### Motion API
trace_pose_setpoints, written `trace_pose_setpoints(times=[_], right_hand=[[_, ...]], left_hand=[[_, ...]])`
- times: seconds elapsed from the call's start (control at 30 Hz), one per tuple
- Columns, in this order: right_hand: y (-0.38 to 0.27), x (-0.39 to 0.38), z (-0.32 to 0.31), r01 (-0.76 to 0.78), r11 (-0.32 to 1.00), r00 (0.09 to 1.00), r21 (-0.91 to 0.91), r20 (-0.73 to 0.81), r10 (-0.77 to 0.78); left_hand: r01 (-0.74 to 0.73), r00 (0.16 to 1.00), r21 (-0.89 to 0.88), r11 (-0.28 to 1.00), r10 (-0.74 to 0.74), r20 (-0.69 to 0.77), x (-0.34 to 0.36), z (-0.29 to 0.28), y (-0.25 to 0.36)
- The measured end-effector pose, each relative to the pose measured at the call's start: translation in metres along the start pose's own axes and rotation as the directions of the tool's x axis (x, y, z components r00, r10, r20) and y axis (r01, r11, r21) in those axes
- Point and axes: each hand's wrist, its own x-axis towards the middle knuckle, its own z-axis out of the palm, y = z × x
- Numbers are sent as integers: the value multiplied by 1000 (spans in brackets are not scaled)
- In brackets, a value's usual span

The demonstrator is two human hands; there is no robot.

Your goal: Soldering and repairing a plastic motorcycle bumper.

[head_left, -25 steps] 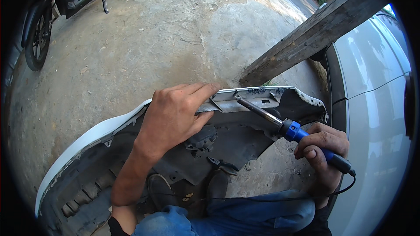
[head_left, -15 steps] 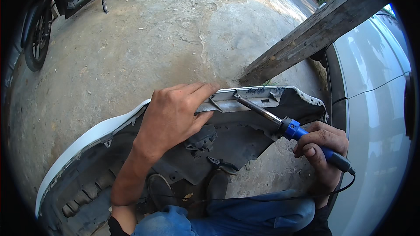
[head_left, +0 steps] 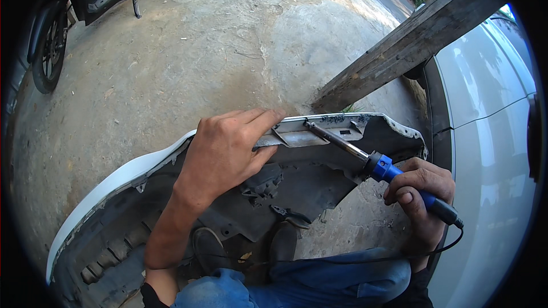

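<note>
A white car bumper, its dark inner side facing up, lies across my lap area. My left hand grips its top lip, fingers wrapped over the edge. My right hand holds a blue soldering iron with a black cord. The iron's metal tip touches the bumper's inner lip right of my left fingers, beside a dark, rough melted-looking patch. Black-handled pliers lie below, near my shoe.
A black scooter stands at upper left on the concrete floor. A weathered post rises behind the bumper's right end. A white car is close on my right. My shoes and jeans show below.
The iron's tip has shifted very slightly left along the lip. My left hand stays on the edge with hardly any movement.
</note>
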Motion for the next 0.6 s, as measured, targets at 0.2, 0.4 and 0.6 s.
trace_pose_setpoints(times=[0.2, 0.4, 0.6], right_hand=[[1, 0, 2, -6, 1000, 1000, 5, 0, 6], [1, 1, 1, -5, 1000, 1000, -2, 11, 5], [-5, 0, 3, -15, 999, 1000, -37, 11, 15]], left_hand=[[4, 1000, -1, 1000, -4, 0, -1, 0, 0], [-4, 1000, -4, 1000, 3, -7, 0, 0, 0], [-1, 1000, -14, 1000, 2, 6, -1, -1, 1]])
